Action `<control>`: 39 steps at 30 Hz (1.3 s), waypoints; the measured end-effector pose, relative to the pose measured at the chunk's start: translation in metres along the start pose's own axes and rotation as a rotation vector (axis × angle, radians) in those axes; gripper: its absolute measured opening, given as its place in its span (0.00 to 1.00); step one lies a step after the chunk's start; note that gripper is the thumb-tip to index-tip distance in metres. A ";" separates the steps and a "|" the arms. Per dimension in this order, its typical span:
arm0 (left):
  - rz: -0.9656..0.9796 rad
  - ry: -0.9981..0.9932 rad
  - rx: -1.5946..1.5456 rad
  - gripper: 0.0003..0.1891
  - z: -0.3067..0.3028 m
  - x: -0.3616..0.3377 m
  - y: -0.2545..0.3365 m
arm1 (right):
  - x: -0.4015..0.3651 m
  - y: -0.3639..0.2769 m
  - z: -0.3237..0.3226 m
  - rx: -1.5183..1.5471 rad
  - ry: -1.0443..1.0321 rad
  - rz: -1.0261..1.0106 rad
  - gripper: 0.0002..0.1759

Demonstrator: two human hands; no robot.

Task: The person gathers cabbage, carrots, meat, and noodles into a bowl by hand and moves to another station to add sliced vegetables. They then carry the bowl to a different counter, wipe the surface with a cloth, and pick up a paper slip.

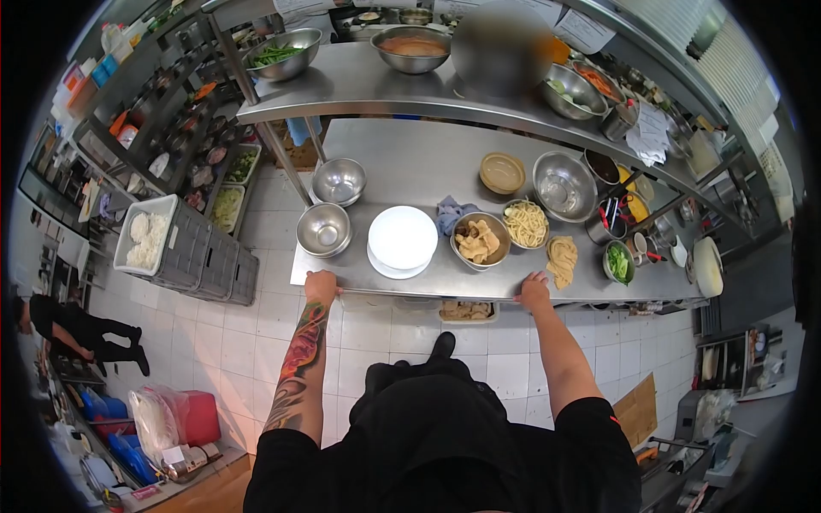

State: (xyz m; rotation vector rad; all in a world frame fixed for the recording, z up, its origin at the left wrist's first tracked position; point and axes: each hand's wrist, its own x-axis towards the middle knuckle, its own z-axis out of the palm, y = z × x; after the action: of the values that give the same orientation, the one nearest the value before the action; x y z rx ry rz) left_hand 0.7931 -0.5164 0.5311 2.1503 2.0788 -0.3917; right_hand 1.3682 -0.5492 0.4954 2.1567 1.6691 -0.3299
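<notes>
My left hand (pixel 321 287) is closed over the front edge of the steel table (pixel 479 298), near its left corner. Farther right, my right hand (pixel 534 291) grips the same edge, its fingers curled over the top. Between them stand a stack of white plates (pixel 400 241) and a metal bowl of pale brown food pieces (pixel 479 243). A bowl of noodles (pixel 524 225) sits behind my right hand, with a crumpled tan cloth (pixel 562 261) just to its right. Two empty steel bowls (pixel 324 229) are behind my left hand.
A steel shelf (pixel 359 107) above the table holds bowls of food. Right on the table are a large steel bowl (pixel 564 187) and a bowl of greens (pixel 618 262). Grey crates (pixel 214 261) stand left. A person (pixel 81 332) in black is at far left.
</notes>
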 end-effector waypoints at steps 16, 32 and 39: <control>-0.040 0.021 -0.045 0.26 0.002 -0.003 -0.002 | -0.005 -0.003 -0.008 0.014 -0.027 0.024 0.65; -0.164 0.338 -0.068 0.27 0.041 -0.023 -0.001 | -0.008 -0.005 -0.012 0.046 -0.021 0.018 0.66; 0.509 -0.093 -1.119 0.16 -0.173 -0.022 0.042 | 0.003 -0.001 0.004 0.047 0.022 0.012 0.66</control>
State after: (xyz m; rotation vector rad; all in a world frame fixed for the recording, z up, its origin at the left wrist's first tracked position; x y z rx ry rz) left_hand 0.8512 -0.4930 0.6992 1.7194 1.1112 0.5818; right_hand 1.3682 -0.5478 0.4903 2.2112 1.6758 -0.3465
